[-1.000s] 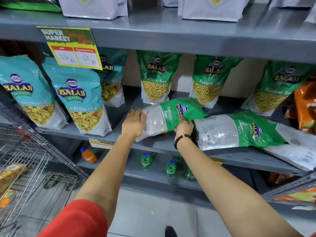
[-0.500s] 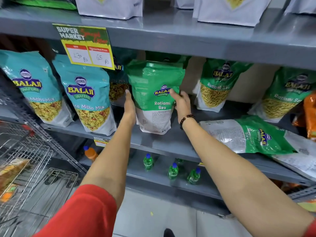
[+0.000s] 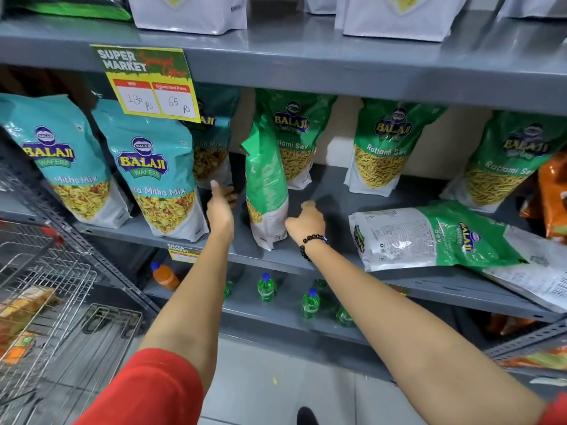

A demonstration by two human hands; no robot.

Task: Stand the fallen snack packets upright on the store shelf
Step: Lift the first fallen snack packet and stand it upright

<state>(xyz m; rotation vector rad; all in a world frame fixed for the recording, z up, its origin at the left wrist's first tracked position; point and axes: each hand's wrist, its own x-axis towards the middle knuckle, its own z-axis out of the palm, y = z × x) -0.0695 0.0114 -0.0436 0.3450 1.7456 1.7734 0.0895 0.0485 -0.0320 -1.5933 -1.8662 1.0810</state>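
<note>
A green Ratlami Sev packet (image 3: 266,185) stands upright on the grey middle shelf (image 3: 408,279), turned edge-on to me. My left hand (image 3: 221,210) is just left of it, fingers stretched out, a dark gap between them and the packet. My right hand (image 3: 306,223), beaded bracelet on the wrist, has its fingers curled at the packet's lower right edge. To the right, another green packet (image 3: 429,237) lies flat, back face up. A third packet (image 3: 540,274) lies flat at the shelf's front edge, partly under it.
Upright Ratlami Sev packets (image 3: 383,148) line the shelf's back. Teal Mitha Mix packets (image 3: 153,176) stand at left under a yellow price card (image 3: 150,84). Orange packets (image 3: 552,197) sit far right. A wire trolley (image 3: 52,289) is lower left; small bottles (image 3: 310,302) are on the shelf below.
The green packet went from lying flat in both hands to upright, then turned edge-on. My left hand has come off it and my right hand has dropped to its lower edge.
</note>
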